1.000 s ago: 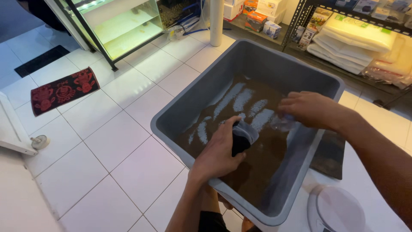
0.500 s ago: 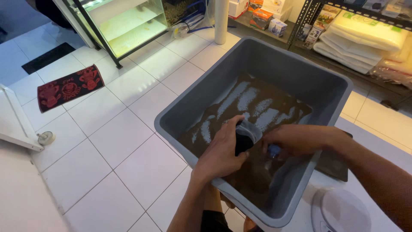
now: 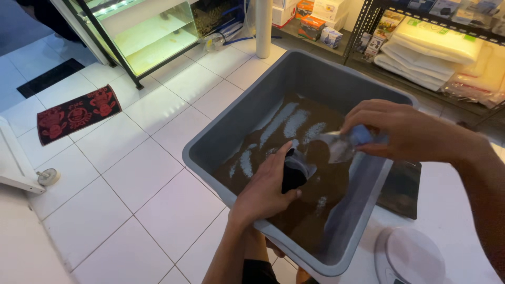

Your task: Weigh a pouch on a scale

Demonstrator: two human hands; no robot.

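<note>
Two hands work inside your grey tub of dark soil: left hand holds a black pouch, right hand holds a clear scoop.

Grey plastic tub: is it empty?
No, the grey plastic tub holds a layer of dark brown granular material with pale streaks, where the left hand grips a small black container.

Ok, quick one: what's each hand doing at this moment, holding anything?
Left hand: closed around a small black container, over the grey tub.
Right hand: closed on a clear scoop with a blue handle.
</note>
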